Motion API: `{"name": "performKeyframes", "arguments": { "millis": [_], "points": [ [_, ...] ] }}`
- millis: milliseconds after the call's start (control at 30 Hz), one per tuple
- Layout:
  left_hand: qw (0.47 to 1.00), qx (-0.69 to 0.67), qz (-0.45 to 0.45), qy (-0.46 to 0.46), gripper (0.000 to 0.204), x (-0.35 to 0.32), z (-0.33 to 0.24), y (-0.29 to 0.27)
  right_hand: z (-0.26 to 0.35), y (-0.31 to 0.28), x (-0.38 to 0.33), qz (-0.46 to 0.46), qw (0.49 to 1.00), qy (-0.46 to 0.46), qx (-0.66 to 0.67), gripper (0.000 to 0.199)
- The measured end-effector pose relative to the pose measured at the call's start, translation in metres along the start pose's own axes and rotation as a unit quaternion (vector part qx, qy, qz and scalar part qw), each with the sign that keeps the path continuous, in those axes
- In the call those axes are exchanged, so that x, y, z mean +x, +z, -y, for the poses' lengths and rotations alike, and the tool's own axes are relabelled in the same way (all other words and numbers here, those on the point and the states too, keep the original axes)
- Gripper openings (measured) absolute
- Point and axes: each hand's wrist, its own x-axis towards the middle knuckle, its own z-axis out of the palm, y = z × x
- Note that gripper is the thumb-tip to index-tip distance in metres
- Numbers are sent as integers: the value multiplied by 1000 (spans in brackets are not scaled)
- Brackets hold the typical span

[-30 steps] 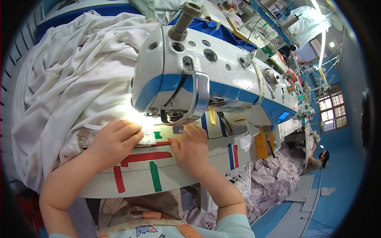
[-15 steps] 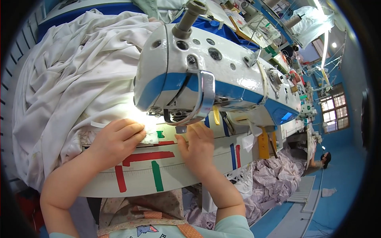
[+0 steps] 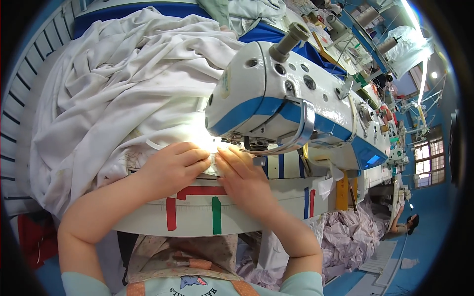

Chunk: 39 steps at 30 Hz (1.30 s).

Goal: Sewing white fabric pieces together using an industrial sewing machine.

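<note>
A big heap of white fabric [image 3: 113, 93] covers the left of the sewing table, its edge running under the lit head of a white and blue sewing machine [image 3: 247, 98]. My left hand [image 3: 183, 165] is closed, fingertips pinching the fabric's edge just left of the needle area. Close beside it, my right hand [image 3: 242, 172] has its fingers together, pressing on the same edge at the front of the machine head. Both sets of fingertips nearly meet in the lamp's glare, which washes out the gripped edge. The presser foot is mostly hidden.
Red tape [image 3: 171, 214] and green tape [image 3: 216, 215] mark the table's curved front edge. A crumpled pale lilac fabric pile [image 3: 345, 237] lies low at the right. Beyond it, a person [image 3: 405, 224] is at work. Thread cones [image 3: 368, 16] stand on a rack at the upper right.
My right hand has come in to the fabric edge next to my left fingertips; before, it was apart with its thumb spread. My left hand keeps its hold. The whole view has shifted.
</note>
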Motion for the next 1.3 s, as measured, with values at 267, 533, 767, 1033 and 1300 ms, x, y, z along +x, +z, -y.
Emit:
{"name": "performKeyframes", "arguments": {
  "millis": [267,533,767,1033,1300],
  "points": [
    [1000,-14,25,-4,41,-1,5,-1,-3,3,4,28,999,-13,18,46],
    [998,-45,44,0,44,3,23,-3,-7,7,12,66,997,31,29,41],
    [998,-43,39,7,42,4,25,-3,-6,9,9,33,999,30,27,41],
    [999,-37,37,6,30,8,29,-6,-14,2,13,106,980,120,116,41],
    [998,-47,28,10,21,15,36,-9,-53,42,0,9,938,198,284,40]
  ]
}}
